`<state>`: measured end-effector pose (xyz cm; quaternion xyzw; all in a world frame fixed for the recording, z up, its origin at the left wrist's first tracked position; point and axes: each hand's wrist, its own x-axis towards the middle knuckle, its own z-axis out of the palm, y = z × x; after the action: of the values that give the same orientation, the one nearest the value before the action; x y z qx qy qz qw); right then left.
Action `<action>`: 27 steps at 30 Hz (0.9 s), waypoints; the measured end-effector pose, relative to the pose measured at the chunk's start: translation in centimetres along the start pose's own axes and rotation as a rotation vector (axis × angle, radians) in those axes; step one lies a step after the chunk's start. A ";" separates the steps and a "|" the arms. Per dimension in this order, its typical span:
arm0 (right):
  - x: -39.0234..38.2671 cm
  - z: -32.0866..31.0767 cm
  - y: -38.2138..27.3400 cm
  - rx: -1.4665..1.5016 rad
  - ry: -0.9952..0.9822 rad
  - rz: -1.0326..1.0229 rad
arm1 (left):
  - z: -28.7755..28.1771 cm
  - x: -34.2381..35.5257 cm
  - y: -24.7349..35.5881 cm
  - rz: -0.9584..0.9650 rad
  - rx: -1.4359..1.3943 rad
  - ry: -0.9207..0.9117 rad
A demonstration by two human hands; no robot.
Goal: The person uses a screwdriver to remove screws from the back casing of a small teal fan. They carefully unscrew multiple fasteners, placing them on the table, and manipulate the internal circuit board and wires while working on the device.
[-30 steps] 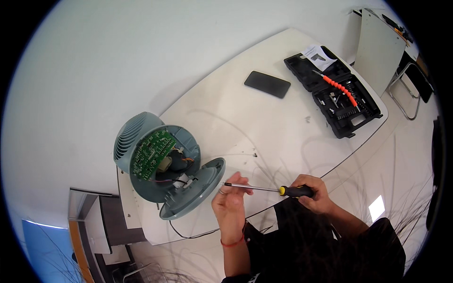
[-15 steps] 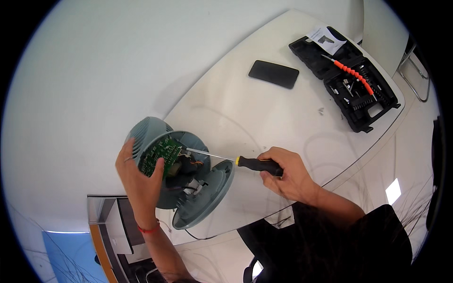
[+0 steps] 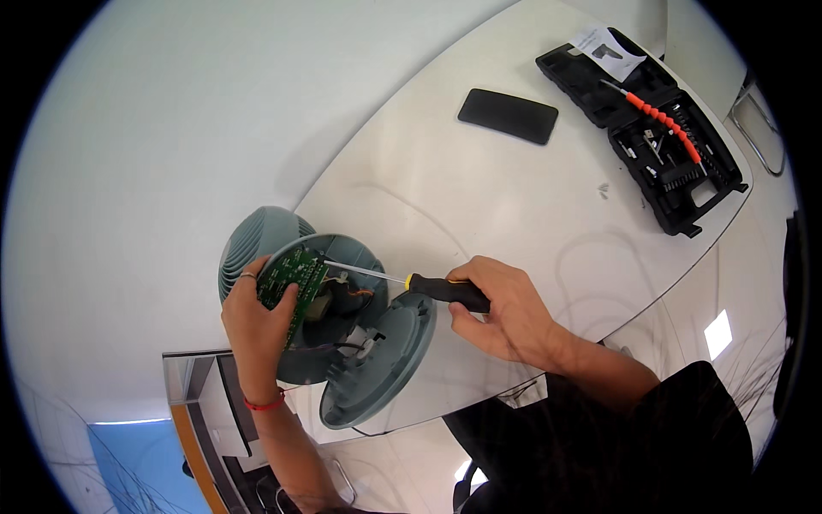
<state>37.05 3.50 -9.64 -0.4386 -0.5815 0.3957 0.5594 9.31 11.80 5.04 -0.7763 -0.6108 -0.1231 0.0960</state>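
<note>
My left hand grips a green circuit board, thumb on its face and fingers at its far edge. The board stands tilted in the opened round base of a grey-green appliance, whose ribbed, fan-like head lies against the wall. My right hand is closed around the black-and-yellow handle of a screwdriver. Its long shaft points left, the tip at the board's upper right edge; exact contact is too small to tell. Wires and dark parts show inside the base. A round cover leans open beside it.
A black phone lies farther back on the white table. At the far right sits an open black tool case with bits, an orange flexible shaft and a paper sheet. The wall borders the table's left side.
My left fingers have closed onto the circuit board. The screwdriver and right hand have shifted slightly left, the tip now nearer the board's upper edge. The view has moved a little.
</note>
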 end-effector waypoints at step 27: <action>0.2 0.8 0.1 -0.053 -0.042 -0.020 | -0.3 0.7 0.7 -0.035 -0.080 -0.030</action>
<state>36.27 3.77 -9.73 -0.4392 -0.6075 0.3836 0.5393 10.17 12.22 5.57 -0.7705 -0.6201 -0.1373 0.0537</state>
